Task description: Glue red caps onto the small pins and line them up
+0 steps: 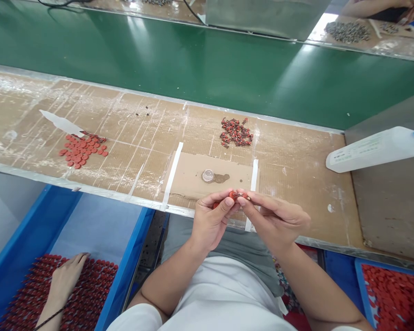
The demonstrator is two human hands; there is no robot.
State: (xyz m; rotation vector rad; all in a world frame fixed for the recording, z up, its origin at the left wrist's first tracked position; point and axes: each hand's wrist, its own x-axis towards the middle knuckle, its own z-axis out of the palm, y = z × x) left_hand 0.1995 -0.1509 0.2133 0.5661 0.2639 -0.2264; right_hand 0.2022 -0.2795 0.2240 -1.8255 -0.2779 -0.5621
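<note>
My left hand (209, 223) pinches a small round red disc (232, 195) between thumb and fingertips. A second bit of red (215, 205) shows behind its fingers, mostly hidden. Meeting it from the right, my right hand (279, 220) grips a small red-and-black piece (243, 195) against the disc. Whether the two parts are joined I cannot tell. Just beyond the hands, a small clear cup (208, 175) sits on a taped cardboard sheet (189, 168), beside a wet brown stain (222, 178). Farther back lies a pile of similar red-and-black pieces (236, 132).
Red discs (79, 151) lie heaped on the left, near a white strip (60, 122). A white bottle (372, 149) leans at right. Below left, another person's hand (67, 276) reaches over a blue bin (133, 239) of red parts. A blue tray (360, 287) holds red pieces.
</note>
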